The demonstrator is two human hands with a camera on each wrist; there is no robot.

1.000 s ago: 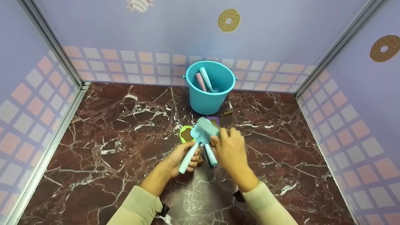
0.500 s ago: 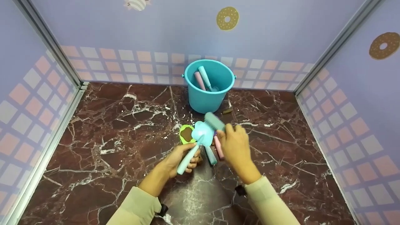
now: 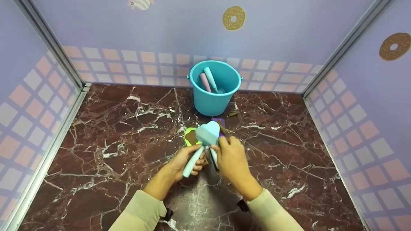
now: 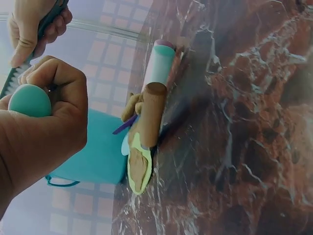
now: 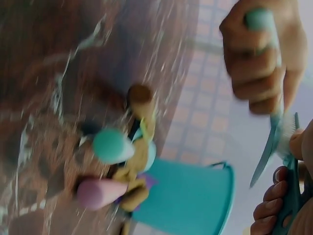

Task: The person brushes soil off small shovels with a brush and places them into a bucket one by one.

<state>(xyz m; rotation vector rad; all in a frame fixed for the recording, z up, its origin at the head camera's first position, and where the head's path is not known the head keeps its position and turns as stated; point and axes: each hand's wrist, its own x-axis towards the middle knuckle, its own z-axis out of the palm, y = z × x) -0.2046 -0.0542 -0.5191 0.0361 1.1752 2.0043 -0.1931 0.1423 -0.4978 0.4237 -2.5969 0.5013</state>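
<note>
My left hand grips the pale blue handle of a toy shovel, its blade raised above the floor and pointing away. My right hand holds a grey-green scrubbing brush across the blade. In the right wrist view the bristles of the brush touch the face of the shovel blade. Seen from the left wrist, the end of the shovel handle sticks out of my fist. Part of the blade is hidden behind the brush.
A blue bucket stands by the back wall, with a pink and a pale blue handle inside. Below the hands lie a lime-green piece and a purple piece with brown material, a brown cylinder and a pink-handled tool.
The brush went off to the right of the blade and has come back left over it, my right hand moving with it. My left hand and the shovel have barely moved.
</note>
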